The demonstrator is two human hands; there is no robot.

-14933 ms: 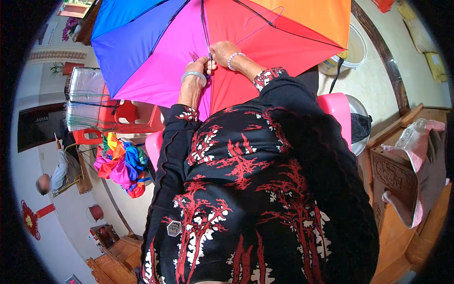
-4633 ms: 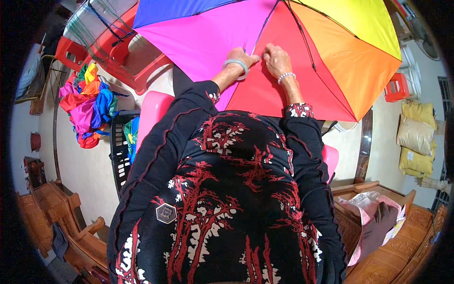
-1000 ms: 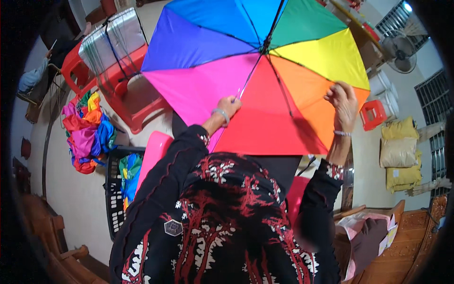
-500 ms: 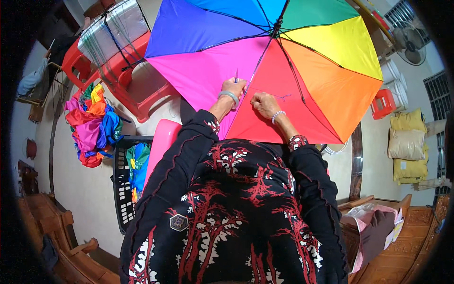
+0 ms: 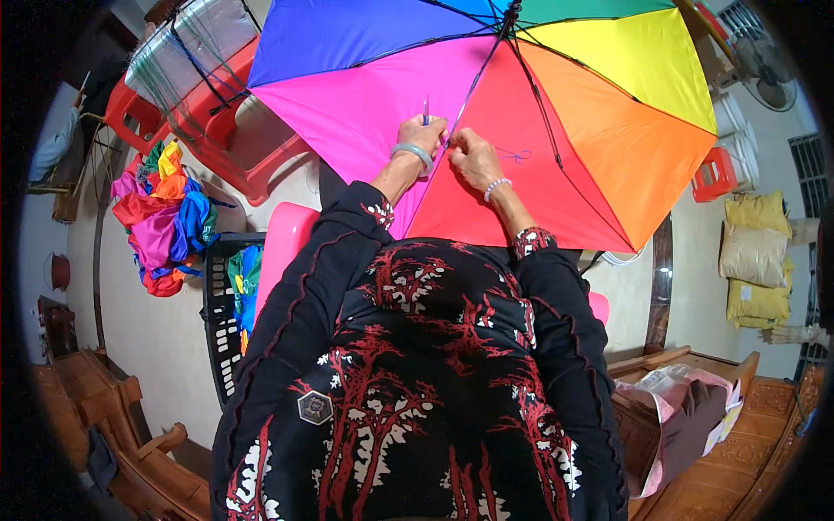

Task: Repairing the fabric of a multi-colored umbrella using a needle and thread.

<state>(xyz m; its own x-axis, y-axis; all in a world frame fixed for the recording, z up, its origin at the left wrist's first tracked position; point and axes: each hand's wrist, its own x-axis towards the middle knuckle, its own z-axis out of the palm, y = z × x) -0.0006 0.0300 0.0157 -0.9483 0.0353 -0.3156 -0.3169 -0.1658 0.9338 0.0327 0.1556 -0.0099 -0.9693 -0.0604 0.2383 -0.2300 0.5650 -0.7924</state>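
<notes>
Hands: left hand (image 5: 423,135) and right hand (image 5: 470,156) pinch umbrella (image 5: 599,130) rib.

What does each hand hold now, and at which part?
Left hand holds a small thin tool by its lower end; right hand pinches the umbrella canopy at a rib.

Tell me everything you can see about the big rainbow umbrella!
The umbrella is open, its inside facing the person, so thin dark ribs show fanning from a hub near the top. Its smooth fabric panels are blue, pink, red, orange, yellow and green. It tilts over a red plastic stool. The left hand and right hand both rest on the seam between the pink and red panels.
</notes>
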